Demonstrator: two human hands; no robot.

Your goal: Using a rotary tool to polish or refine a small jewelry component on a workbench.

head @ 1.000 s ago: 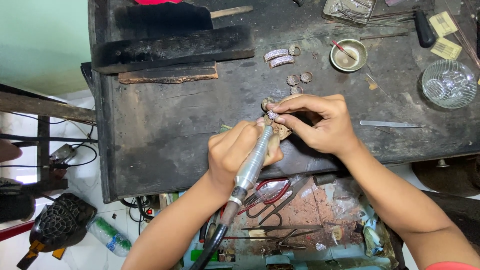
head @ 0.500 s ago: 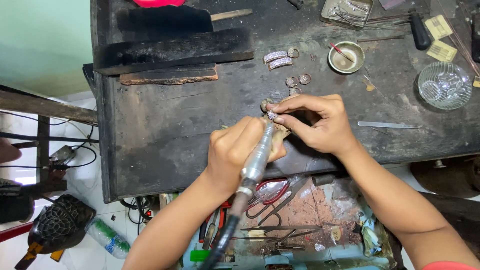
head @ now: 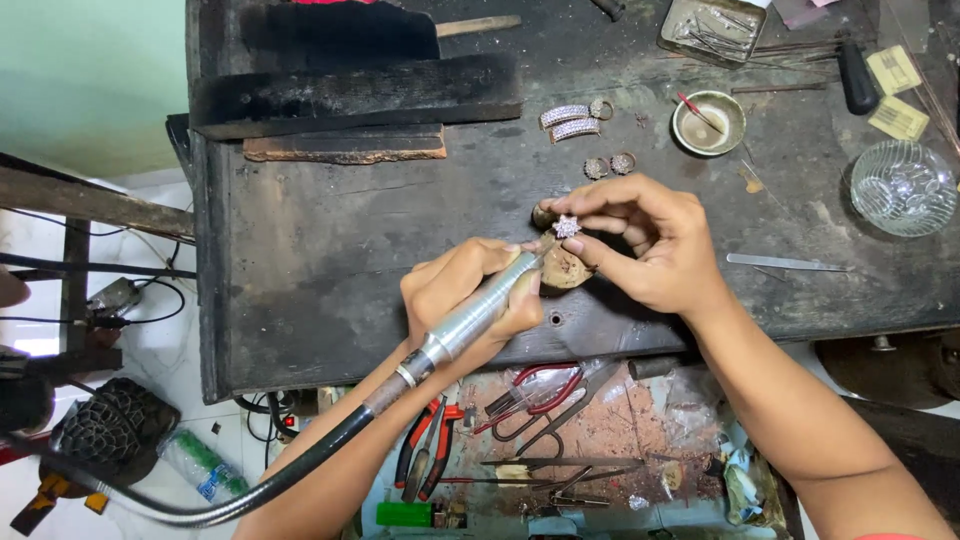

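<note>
Left hand grips a metal rotary tool, tip at a small jewelled piece. Right hand fingers pinch that piece above the dark worktop, at 12 o'clock of a wooden peg.

Colours and patterns

Silver metal handpiece on black hose. Sparkling silver-white jewel, flower-patterned. Dark, scuffed grey-black workbench. Red-handled pliers in the tray below. Clear ribbed glass bowl. Pale yellow cards. Pale green wall.
</note>
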